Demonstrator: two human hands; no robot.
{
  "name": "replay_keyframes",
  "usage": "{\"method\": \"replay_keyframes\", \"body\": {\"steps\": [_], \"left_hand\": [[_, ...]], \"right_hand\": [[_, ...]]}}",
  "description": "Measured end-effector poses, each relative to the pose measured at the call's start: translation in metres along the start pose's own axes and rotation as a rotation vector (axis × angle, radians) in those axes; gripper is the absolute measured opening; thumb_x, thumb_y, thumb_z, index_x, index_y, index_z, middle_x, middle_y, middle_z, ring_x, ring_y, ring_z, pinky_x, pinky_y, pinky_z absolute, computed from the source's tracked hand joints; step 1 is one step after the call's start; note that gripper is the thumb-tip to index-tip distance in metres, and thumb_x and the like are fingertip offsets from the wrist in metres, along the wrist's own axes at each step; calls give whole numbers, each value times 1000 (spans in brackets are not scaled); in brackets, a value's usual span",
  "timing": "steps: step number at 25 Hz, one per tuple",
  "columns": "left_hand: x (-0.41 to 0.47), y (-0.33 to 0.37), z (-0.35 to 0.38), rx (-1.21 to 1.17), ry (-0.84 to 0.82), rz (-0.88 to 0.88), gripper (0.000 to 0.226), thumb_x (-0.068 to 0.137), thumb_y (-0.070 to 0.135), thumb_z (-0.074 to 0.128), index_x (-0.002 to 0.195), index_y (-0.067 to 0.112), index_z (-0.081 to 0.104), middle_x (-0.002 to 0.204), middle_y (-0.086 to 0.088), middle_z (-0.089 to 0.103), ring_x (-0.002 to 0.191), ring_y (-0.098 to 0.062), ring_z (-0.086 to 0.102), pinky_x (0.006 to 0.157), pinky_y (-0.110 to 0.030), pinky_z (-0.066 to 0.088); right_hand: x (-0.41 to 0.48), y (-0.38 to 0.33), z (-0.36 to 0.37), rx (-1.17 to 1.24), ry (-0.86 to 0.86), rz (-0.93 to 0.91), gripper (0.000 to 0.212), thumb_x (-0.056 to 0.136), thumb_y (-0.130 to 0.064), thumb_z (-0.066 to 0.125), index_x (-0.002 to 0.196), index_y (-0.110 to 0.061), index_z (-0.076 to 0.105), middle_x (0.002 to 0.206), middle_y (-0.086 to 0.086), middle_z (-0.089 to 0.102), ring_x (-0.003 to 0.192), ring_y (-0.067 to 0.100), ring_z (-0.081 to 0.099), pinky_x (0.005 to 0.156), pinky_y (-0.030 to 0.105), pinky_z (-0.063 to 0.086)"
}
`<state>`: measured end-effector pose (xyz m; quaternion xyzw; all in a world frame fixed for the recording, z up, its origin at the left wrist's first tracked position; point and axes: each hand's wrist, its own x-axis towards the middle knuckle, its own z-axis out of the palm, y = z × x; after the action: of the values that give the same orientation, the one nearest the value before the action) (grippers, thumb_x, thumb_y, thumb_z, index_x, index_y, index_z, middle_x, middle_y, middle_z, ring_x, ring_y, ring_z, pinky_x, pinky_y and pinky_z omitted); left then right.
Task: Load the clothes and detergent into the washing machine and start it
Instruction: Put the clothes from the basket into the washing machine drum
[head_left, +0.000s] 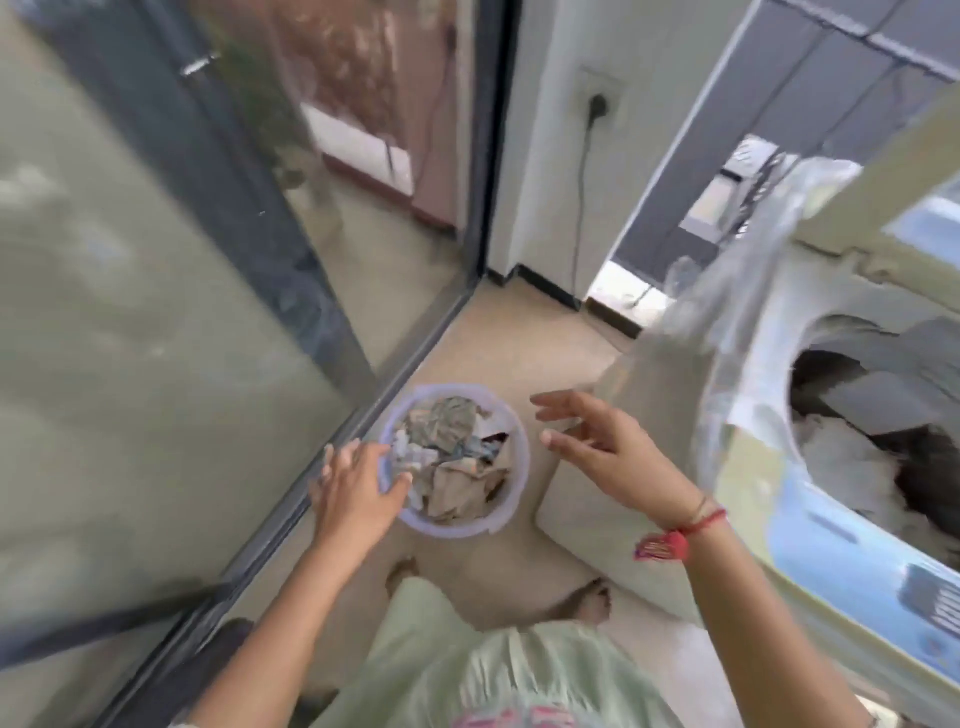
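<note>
A round pale purple basket (511, 499) stands on the floor, filled with crumpled clothes (452, 457) in grey, beige and blue. My left hand (358, 493) is over the basket's left rim with fingers spread, the thumb over the clothes. My right hand (608, 447) hovers in the air to the right of the basket, fingers straight and empty, a red thread on the wrist. The front-loading washing machine (852, 566) stands at the right with its round drum opening (883, 421) showing; some cloth lies inside. No detergent is in sight.
A glass sliding door (156, 338) with a dark frame runs along the left. The machine's open door (623, 493) hangs low beside the basket. Clear plastic (748, 270) drapes over the machine's top. A wall socket with a plugged cord (597, 106) is behind. My bare feet stand below.
</note>
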<state>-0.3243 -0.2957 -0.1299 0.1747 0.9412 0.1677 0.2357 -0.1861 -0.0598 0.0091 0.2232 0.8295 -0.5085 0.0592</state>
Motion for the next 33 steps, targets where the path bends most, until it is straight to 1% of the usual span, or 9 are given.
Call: {"method": "replay_keyframes", "body": {"steps": [2,5,14,19,22,25,27,30,33], "left_hand": [[4,-57,4,29,-83,-111,49,78,50,63,118,21,57,132,-14,50,132,-34,35,110,-46,25],[16,-107,17,70,-211,-157,47,83,44,62,124,23,52,134,-12,46,130,-32,35,107,-40,30],[116,-138,149,131,-296,83,53,86,32,58,134,17,42,133,-10,45,130,-27,33,104,-40,30],[172,-153,244,267,-340,188,61,86,29,56,141,19,32,147,-7,30,143,-27,11,113,-51,12],[189,-161,274,366,-247,185,62,85,28,59,140,19,31,154,-9,17,145,-30,-4,112,-57,-4],[197,-168,282,474,-236,203,63,85,29,60,140,19,31,156,-11,9,144,-33,-11,109,-61,-9],[200,-168,280,497,-265,204,63,85,30,61,140,19,31,157,-12,7,144,-34,-13,109,-61,-8],[196,-157,271,453,-338,158,62,87,30,60,139,18,30,157,-12,4,143,-34,-14,111,-58,-5],[189,-145,263,367,-444,95,70,87,29,61,144,17,22,157,-11,3,144,-31,-11,115,-55,1]], "right_hand": [[32,10,50,-128,-62,79,32,90,-16,61,122,-15,58,117,3,64,81,15,65,76,15,47],[77,39,107,-224,-108,227,30,89,-9,59,120,-9,61,121,9,64,95,26,65,88,29,45],[178,235,223,-440,-194,574,47,85,-3,51,131,-13,51,133,15,49,116,34,52,95,33,40],[218,335,284,-809,-255,380,73,79,-17,66,143,-21,29,148,11,26,131,35,34,105,46,34],[237,373,306,-983,-280,250,58,84,-21,60,136,-23,35,149,11,26,134,33,28,105,52,27],[250,389,311,-992,-134,130,20,88,-11,52,107,-17,58,123,12,54,115,35,47,94,49,36],[253,386,304,-895,-123,77,12,86,-6,54,94,-12,60,98,13,65,98,34,58,87,43,40],[233,372,278,-686,-31,76,11,79,4,54,79,-6,56,65,15,61,67,32,59,94,39,39],[179,358,253,-591,29,80,17,75,10,57,70,-4,51,54,14,53,53,33,53,94,42,44]]}}
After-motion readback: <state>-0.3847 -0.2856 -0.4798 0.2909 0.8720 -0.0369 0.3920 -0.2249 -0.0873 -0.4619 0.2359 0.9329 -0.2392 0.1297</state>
